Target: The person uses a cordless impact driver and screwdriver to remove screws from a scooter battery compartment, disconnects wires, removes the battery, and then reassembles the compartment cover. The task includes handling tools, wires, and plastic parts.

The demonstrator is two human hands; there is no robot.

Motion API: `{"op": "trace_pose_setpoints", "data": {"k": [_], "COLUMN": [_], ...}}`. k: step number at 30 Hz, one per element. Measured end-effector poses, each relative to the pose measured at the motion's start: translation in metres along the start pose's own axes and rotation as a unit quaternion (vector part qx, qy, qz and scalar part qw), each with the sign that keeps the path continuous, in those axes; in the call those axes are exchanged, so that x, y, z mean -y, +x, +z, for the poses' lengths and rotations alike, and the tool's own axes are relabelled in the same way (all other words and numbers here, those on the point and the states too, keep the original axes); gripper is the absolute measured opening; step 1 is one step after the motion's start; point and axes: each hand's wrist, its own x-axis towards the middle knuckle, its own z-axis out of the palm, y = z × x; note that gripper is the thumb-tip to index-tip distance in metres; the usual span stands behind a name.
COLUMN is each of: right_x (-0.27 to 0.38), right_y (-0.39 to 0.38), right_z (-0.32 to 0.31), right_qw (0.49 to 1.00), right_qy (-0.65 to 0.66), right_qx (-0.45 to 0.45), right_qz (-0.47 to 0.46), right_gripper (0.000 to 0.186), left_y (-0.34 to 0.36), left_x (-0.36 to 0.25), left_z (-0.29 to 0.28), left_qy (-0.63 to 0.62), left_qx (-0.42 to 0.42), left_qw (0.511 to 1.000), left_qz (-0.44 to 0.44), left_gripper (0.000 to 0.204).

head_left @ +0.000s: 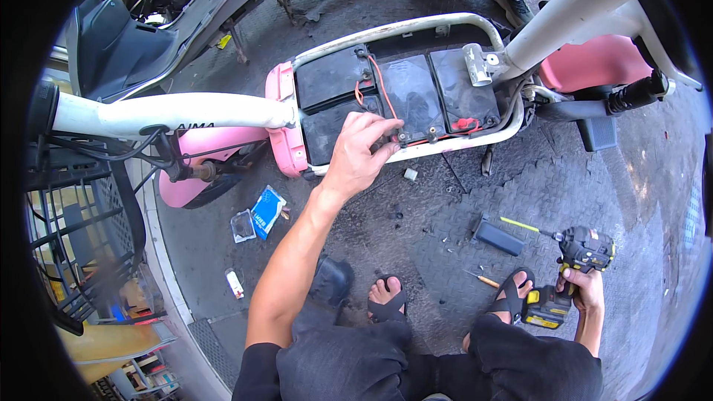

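Four black batteries (413,89) sit close together inside a white tubular frame (394,28) with a pink panel (281,122) at its left end, a red wire (383,87) running across them. At their near edge the left hand (355,154) has thumb and fingertips drawn narrow beside a terminal (403,136), though I cannot tell whether they grip anything. Nearer and to the right, the right hand (587,289) holds a cordless driver (584,249), with a black oblong block (499,238) on the ground (356,230) to its left.
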Motion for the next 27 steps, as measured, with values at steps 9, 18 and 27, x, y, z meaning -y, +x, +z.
{"op": "trace_pose_setpoints", "data": {"k": [9, 18, 27], "right_x": [0.117, 0.116, 0.124], "right_y": [0.005, 0.001, -0.005], "right_z": [0.203, 0.233, 0.231], "right_qw": [0.942, 0.916, 0.834], "right_qy": [-0.284, -0.312, -0.430], "right_qx": [0.003, 0.027, 0.030], "right_qz": [-0.178, -0.251, -0.345], "right_gripper": [0.026, 0.033, 0.035], "left_y": [-0.009, -0.013, -0.011], "left_x": [0.009, 0.022, 0.017], "left_z": [0.006, 0.013, 0.016], "left_qy": [-0.038, -0.051, -0.046], "left_qx": [-0.066, -0.094, -0.114], "left_qw": [0.997, 0.994, 0.992], "left_qz": [-0.010, 0.011, -0.017], "left_gripper": [0.038, 0.034, 0.028]}}
